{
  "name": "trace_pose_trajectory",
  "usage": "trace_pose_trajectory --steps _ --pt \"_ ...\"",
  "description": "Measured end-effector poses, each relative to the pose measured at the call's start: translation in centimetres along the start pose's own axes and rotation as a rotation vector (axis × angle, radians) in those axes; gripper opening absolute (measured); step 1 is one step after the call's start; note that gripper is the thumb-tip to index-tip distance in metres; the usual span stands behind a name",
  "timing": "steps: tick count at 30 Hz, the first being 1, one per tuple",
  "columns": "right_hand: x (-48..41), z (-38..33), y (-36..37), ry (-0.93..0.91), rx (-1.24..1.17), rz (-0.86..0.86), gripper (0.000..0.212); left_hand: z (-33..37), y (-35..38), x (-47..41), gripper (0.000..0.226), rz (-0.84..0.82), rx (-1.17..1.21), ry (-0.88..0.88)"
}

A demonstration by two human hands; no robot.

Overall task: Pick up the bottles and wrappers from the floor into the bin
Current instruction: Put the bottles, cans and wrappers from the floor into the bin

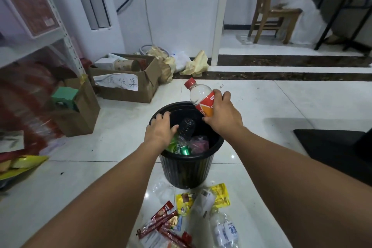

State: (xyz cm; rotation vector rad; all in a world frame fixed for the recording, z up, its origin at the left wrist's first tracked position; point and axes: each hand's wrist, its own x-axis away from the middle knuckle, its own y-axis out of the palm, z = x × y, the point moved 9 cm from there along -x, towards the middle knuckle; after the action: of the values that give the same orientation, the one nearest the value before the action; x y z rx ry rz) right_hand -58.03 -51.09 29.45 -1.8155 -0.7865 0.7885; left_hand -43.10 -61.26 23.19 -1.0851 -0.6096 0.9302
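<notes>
While I lean over the white tiled floor (261, 106), the biggest things around me are the metal shelf (66, 40) on my left and the wooden chair (269, 12) far off to the right. An open cardboard box (128, 86) with a handwritten paper sheet on its side sits on the floor beyond the bin, to the left.

The black ribbed bin (187, 169) stands upright on the tiles right in front of me, partly filled. A dark bottle (187, 126) leans inside it, something green and shiny (184, 150), a can or a bottle, lies by the near rim, and a pinkish wrapper (199, 143) sits beside them.

My left hand (161, 129) hovers palm down over the bin's left rim, fingers relaxed and a little spread, holding nothing that I can see. My right hand (223, 115) curls round the orange-and-red label of a red-capped bottle (199, 94). It holds the bottle over the bin's far right rim, tilted so the cap points up and away to the left.

More litter lies on the floor on my side of the bin:
- a clear bottle (225, 229) on its side at the right
- a crumpled bottle (163, 189) close to the bin's base
- a white wrapper (203, 203)
- two yellow wrappers (221, 194)
- overlapping red wrappers (159, 221) at the bottom edge
</notes>
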Motion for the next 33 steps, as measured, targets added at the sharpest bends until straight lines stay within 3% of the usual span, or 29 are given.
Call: trace_pose_trajectory --steps 18,26,33 --pt "0.4 -2.5 2.9 0.146 -0.270 -0.089 0.068 0.0 -3.0 0.5 0.048 -0.054 -0.128 0.017" --pt "1.6 -1.7 4.5 0.150 -0.151 -0.129 0.077 -1.1 -3.6 0.8 0.047 -0.037 -0.148 0.029" --pt "2.3 -2.7 2.4 0.010 0.049 -0.106 0.060 0.5 -4.8 2.0 0.047 -0.005 -0.179 0.072"
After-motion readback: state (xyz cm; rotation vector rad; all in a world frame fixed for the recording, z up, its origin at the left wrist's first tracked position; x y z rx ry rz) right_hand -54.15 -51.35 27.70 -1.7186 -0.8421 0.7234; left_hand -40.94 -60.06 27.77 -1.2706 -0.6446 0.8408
